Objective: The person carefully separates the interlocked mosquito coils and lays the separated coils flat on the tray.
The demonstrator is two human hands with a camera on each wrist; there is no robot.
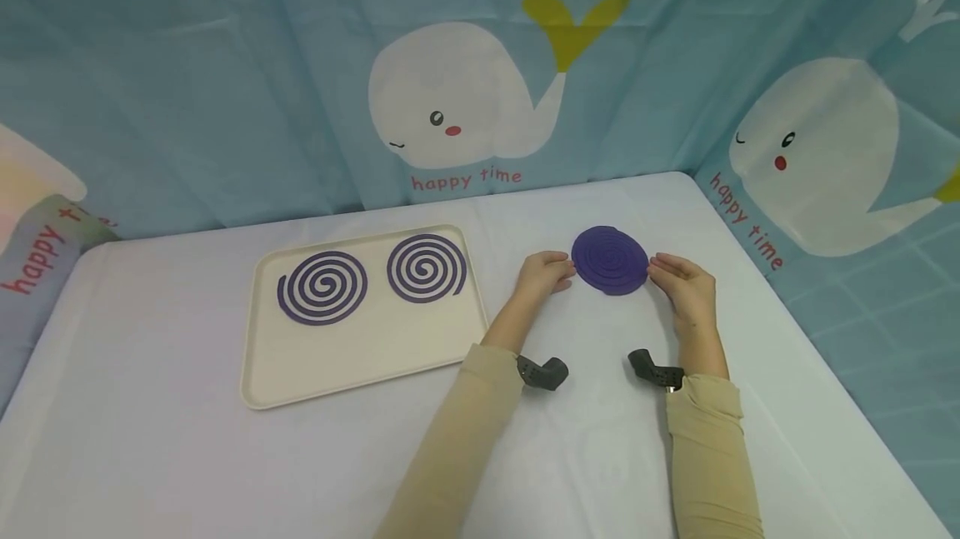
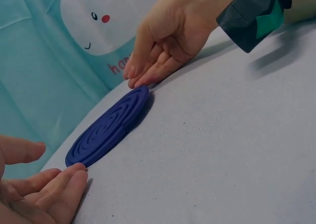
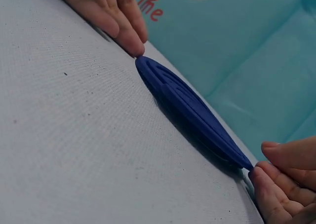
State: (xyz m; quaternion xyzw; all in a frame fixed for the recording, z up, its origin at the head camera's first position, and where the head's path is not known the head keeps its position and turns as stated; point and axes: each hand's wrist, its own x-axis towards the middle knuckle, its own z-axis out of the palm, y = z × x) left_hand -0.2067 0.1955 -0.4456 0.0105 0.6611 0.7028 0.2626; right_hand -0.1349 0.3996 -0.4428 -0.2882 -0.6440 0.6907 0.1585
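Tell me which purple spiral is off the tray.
The compact purple spiral between the left hand and right hand; the other two spirals, with gaps between their rings, both lie on the tray.

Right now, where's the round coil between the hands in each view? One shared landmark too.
Head: coil right of centre, mid-height.
Left wrist: coil left of centre, slanting up rightward.
Right wrist: coil right of centre, slanting down rightward.
Shared landmark: teal curtain, beyond it.
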